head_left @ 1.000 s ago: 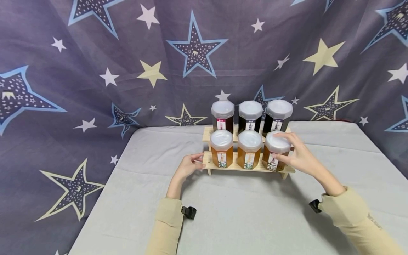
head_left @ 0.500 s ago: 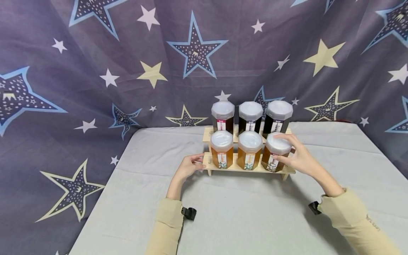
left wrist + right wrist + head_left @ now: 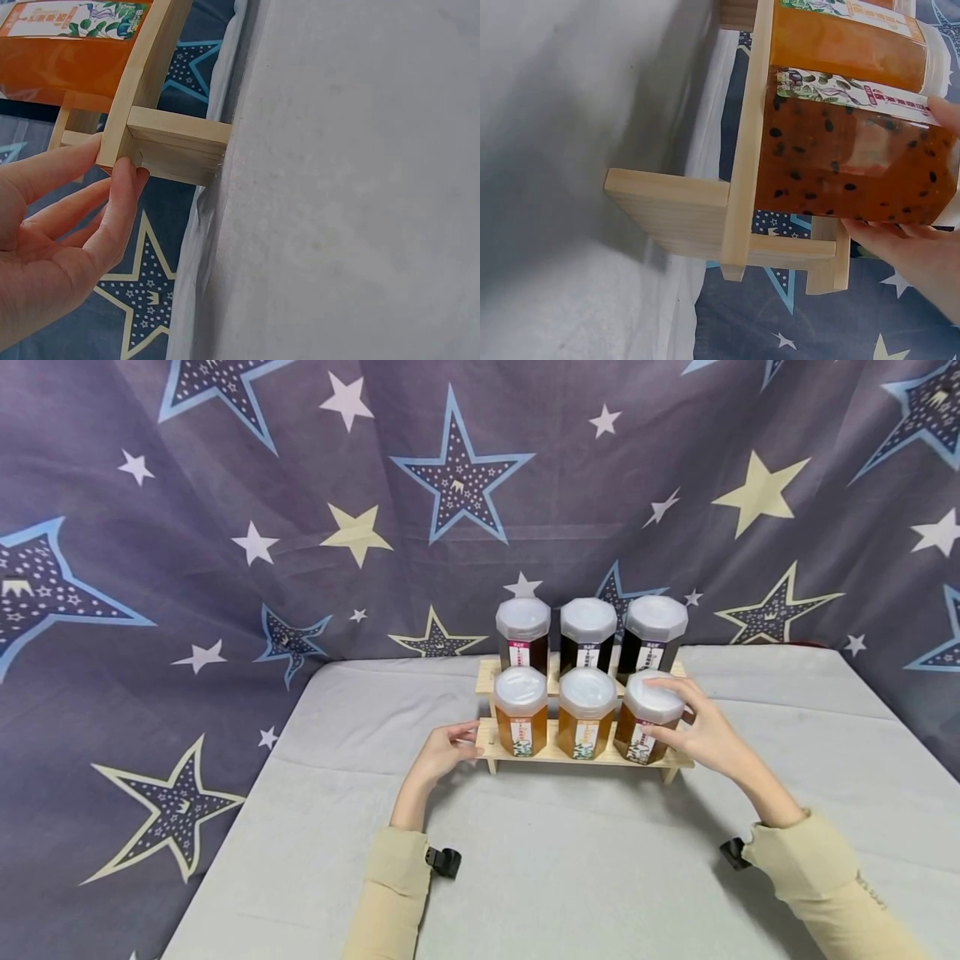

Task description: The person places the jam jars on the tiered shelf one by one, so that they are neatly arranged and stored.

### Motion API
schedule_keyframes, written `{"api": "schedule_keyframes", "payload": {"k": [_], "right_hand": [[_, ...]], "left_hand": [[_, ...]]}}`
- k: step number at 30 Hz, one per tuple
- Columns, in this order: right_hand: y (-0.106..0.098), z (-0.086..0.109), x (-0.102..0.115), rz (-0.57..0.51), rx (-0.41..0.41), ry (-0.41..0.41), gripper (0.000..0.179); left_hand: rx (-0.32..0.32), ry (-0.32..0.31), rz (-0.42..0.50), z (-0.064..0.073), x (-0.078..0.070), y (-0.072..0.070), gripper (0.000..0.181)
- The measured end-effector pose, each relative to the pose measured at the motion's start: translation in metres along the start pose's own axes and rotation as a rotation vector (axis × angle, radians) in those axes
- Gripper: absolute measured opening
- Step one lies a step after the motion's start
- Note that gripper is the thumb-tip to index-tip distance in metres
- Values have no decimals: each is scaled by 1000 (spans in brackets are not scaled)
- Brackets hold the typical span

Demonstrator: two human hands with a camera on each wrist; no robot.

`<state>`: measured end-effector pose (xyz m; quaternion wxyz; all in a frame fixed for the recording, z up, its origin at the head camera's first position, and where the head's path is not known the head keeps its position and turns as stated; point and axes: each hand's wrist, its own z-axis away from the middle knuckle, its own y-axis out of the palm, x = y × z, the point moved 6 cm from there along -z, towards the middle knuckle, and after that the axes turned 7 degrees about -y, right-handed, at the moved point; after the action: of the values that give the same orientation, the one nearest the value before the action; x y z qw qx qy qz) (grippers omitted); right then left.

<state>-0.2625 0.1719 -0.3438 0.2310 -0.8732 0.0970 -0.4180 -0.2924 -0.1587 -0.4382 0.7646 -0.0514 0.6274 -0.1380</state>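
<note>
— Where is the right hand (image 3: 701, 735)?
— Its fingers (image 3: 678, 689) curl round the seeded amber jar (image 3: 645, 718), at the right end of the wooden rack's (image 3: 577, 756) lower step.

— And the left hand (image 3: 442, 752)?
— Its straight fingers (image 3: 124, 202) touch the rack's left end, gripping nothing; the rack stands on the counter (image 3: 570, 852).

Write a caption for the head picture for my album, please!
Right hand grips the front right jar on a wooden rack of six jars, while the left hand touches the rack's left end.
</note>
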Motion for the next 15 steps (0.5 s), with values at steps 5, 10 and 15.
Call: {"api": "schedule_keyframes", "payload": {"k": [5,10,15], "right_hand": [[-2,1,-11,25,-7,33,60],[-3,0,2,37,-8,42,58],[-3,-1,14,26,-16,28,55]], "left_hand": [[-13,-7,-11,1,-1,0,50],[1,-8,-13,1,-1,0,51],[13,2,-13,0,0,0,50]]}}
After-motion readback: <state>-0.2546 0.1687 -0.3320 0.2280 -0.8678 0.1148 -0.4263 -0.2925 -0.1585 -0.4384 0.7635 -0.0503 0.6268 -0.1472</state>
